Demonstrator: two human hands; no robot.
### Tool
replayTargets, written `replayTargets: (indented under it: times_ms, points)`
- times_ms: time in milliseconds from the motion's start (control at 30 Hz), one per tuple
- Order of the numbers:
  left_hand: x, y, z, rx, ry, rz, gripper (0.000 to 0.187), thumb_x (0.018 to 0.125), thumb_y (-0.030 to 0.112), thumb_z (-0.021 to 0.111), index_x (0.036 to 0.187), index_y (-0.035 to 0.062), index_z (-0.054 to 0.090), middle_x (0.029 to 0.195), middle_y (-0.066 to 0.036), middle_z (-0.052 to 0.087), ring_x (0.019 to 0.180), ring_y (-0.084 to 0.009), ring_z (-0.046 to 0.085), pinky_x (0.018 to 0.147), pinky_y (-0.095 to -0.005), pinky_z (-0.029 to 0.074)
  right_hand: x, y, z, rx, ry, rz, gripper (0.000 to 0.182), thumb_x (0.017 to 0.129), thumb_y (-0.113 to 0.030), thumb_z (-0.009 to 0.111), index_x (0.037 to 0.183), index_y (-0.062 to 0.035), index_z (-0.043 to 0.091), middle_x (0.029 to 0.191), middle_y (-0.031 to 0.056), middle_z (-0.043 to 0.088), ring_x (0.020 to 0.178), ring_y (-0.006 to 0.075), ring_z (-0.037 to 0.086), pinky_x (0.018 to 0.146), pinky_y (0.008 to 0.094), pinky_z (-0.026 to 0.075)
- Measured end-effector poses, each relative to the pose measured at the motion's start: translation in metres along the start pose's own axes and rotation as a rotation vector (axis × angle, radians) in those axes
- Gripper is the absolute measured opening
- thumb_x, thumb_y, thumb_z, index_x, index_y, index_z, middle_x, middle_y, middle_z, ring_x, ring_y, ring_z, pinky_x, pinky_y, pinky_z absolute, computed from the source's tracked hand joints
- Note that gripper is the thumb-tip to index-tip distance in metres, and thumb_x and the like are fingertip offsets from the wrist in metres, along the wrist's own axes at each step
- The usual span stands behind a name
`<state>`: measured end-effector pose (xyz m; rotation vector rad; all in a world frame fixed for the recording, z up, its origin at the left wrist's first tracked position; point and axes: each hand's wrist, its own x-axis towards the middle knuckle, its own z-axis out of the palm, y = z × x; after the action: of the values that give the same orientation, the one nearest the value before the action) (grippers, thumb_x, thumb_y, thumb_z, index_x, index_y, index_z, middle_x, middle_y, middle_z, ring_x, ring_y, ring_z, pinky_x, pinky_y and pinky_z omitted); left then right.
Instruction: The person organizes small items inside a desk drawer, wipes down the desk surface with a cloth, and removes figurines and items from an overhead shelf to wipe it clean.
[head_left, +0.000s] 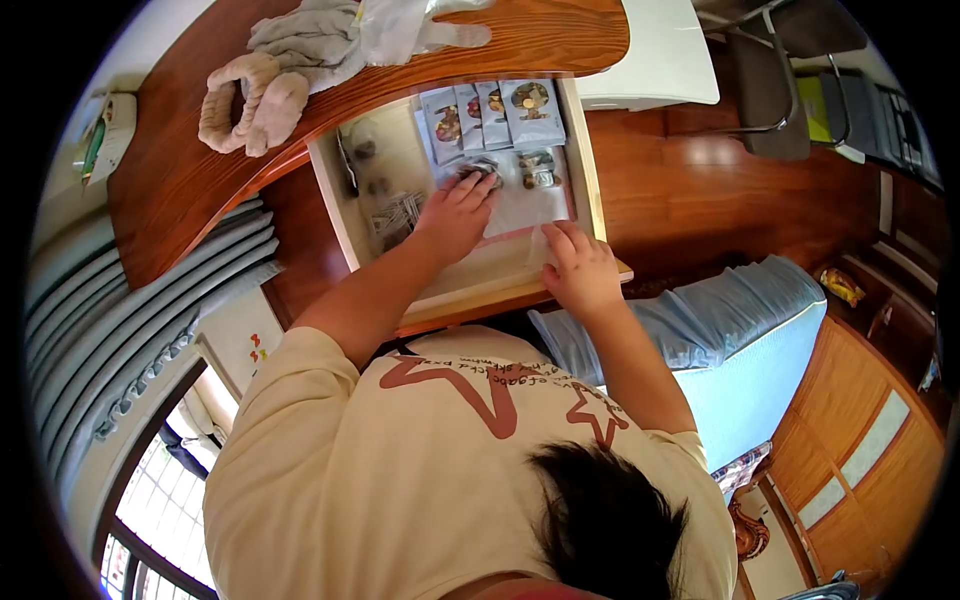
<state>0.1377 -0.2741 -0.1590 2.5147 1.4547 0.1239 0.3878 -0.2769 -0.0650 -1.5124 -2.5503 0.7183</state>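
Several small clear packets (495, 112) lie in a row at the back of an open drawer (590, 165), with another small packet (537, 168) just in front of them on a white sheet (525, 205). The left hand (455, 215) lies palm down in the drawer, its fingers (478, 185) spread and resting on a dark packet (480, 168) beside that one; whether they grip it I cannot tell. The right hand (580, 268) rests at the drawer's front edge, fingers (560, 240) loosely curled on the sheet's near corner. Left of the packets sit dark small items (365, 150) and a printed slip (398, 215). Above the drawer, the wooden worktop (180, 170) carries a plush toy (255, 100) and grey cloth (320, 35). A chair (770, 90) stands well apart.
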Motion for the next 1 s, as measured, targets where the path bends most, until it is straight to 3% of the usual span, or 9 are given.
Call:
replayTargets:
  times_ms: [167, 267, 333, 400, 467, 667, 733, 833, 1000]
  points:
    - [-0.008, -0.012, -0.016, -0.135, -0.053, 0.038, 0.044, 0.09, 0.02, 0.058, 0.133, 0.0112, 0.057, 0.155, -0.009, 0.039, 0.144, -0.0268, 0.035, 0.115, -0.0438, 0.032, 0.011, -0.008, 0.004, 0.024, -0.009, -0.062, 0.054, 0.074, -0.014, 0.07, 0.125, -0.013, 0.056, 0.125, 0.0098, 0.06, 0.107, 0.0314, 0.062, 0.092, 0.0444, 0.049]
    - [-0.011, -0.02, -0.053, -0.035, -0.103, -0.05, 0.043, 0.087, 0.019, 0.061, 0.129, 0.0104, 0.059, 0.145, -0.009, 0.051, 0.135, -0.0267, 0.045, 0.11, -0.0446, 0.037, 0.006, -0.008, 0.002, 0.085, 0.018, -0.077, 0.054, 0.073, -0.014, 0.071, 0.125, -0.0123, 0.056, 0.125, 0.0107, 0.06, 0.107, 0.0318, 0.062, 0.094, 0.0439, 0.049]
    - [-0.006, -0.043, -0.082, 0.066, -0.437, -0.375, 0.04, 0.086, 0.017, 0.06, 0.126, 0.0103, 0.06, 0.126, -0.008, 0.062, 0.117, -0.0271, 0.057, 0.103, -0.0451, 0.041, -0.001, -0.004, 0.006, 0.107, 0.041, -0.057, 0.056, 0.072, -0.015, 0.073, 0.126, -0.0117, 0.056, 0.124, 0.0114, 0.061, 0.107, 0.0322, 0.062, 0.093, 0.0442, 0.049]
    - [-0.005, -0.072, -0.088, 0.34, -0.414, -0.429, 0.035, 0.092, 0.019, 0.051, 0.123, 0.0082, 0.062, 0.118, -0.01, 0.066, 0.108, -0.0243, 0.06, 0.099, -0.0468, 0.041, -0.011, 0.001, 0.015, 0.101, 0.056, -0.037, 0.055, 0.071, -0.015, 0.073, 0.124, -0.0109, 0.058, 0.123, 0.0115, 0.062, 0.105, 0.0325, 0.063, 0.092, 0.0449, 0.05]
    - [0.01, -0.091, -0.084, 0.517, -0.571, -0.658, 0.041, 0.095, 0.019, 0.047, 0.134, 0.0065, 0.056, 0.128, -0.014, 0.063, 0.118, -0.0285, 0.057, 0.104, -0.0511, 0.037, -0.016, 0.006, 0.023, 0.106, 0.114, -0.037, 0.054, 0.07, -0.014, 0.073, 0.122, -0.0105, 0.059, 0.122, 0.012, 0.063, 0.101, 0.0336, 0.064, 0.089, 0.0449, 0.052]
    - [0.027, -0.134, -0.057, 0.452, -0.609, -0.626, 0.053, 0.097, 0.019, 0.045, 0.149, 0.0105, 0.038, 0.146, -0.02, 0.049, 0.137, -0.0381, 0.043, 0.116, -0.0535, 0.022, -0.018, 0.011, 0.035, 0.081, 0.211, -0.051, 0.054, 0.069, -0.016, 0.073, 0.121, -0.0102, 0.06, 0.119, 0.0135, 0.064, 0.095, 0.0346, 0.066, 0.082, 0.0435, 0.054]
    - [0.026, -0.132, -0.06, 0.428, -0.557, -0.649, 0.052, 0.096, 0.018, 0.044, 0.148, 0.0125, 0.039, 0.148, -0.02, 0.047, 0.139, -0.0364, 0.042, 0.117, -0.055, 0.019, -0.015, 0.01, 0.033, 0.081, 0.214, -0.05, 0.053, 0.07, -0.015, 0.073, 0.121, -0.0096, 0.059, 0.118, 0.0133, 0.065, 0.094, 0.0332, 0.066, 0.082, 0.043, 0.054]
    - [0.015, -0.121, -0.078, 0.411, -0.251, -0.599, 0.055, 0.09, 0.019, 0.056, 0.143, 0.0112, 0.043, 0.141, -0.017, 0.052, 0.134, -0.0315, 0.047, 0.114, -0.051, 0.028, -0.014, 0.008, 0.032, 0.125, 0.19, -0.037, 0.053, 0.071, -0.015, 0.074, 0.122, -0.0087, 0.058, 0.116, 0.013, 0.065, 0.092, 0.0321, 0.066, 0.082, 0.0427, 0.053]
    - [-0.029, -0.078, -0.127, -0.258, -0.173, -0.605, 0.067, 0.082, 0.027, 0.072, 0.141, 0.0101, 0.045, 0.126, -0.016, 0.059, 0.121, -0.0318, 0.055, 0.103, -0.043, 0.043, -0.009, 0.01, 0.024, 0.264, 0.061, 0.043, 0.053, 0.07, -0.014, 0.074, 0.121, -0.0086, 0.058, 0.113, 0.0154, 0.064, 0.094, 0.0362, 0.065, 0.08, 0.0453, 0.053]
